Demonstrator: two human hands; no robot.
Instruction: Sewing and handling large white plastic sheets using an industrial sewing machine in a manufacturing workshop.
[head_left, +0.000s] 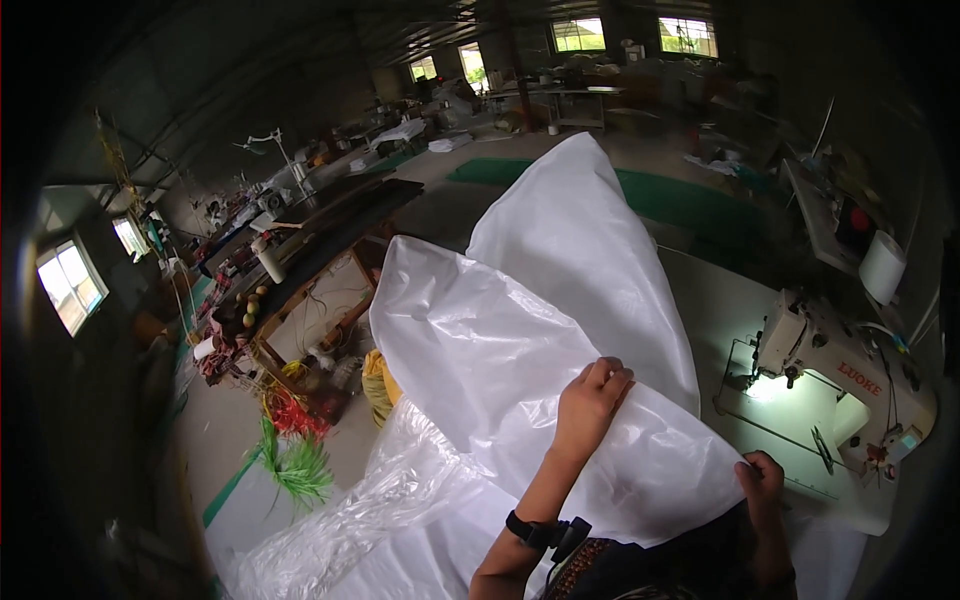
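A large, glossy white plastic sheet spreads in front of me, folded over, with a tall peaked part rising behind the nearer fold. My left hand is closed on the sheet's upper edge, fingers curled over the fold. At the right end of that same edge, my right hand pinches the sheet near its corner. Right of the sheet stands a sewing machine with its lamp lit over the needle area. Small thread snips lie on the machine bed.
Crumpled clear plastic lies at the lower left beside green plastic strands and red strands. A yellow bag sits behind the sheet's left edge. A white thread cone stands behind the machine. Green matting covers floor farther back.
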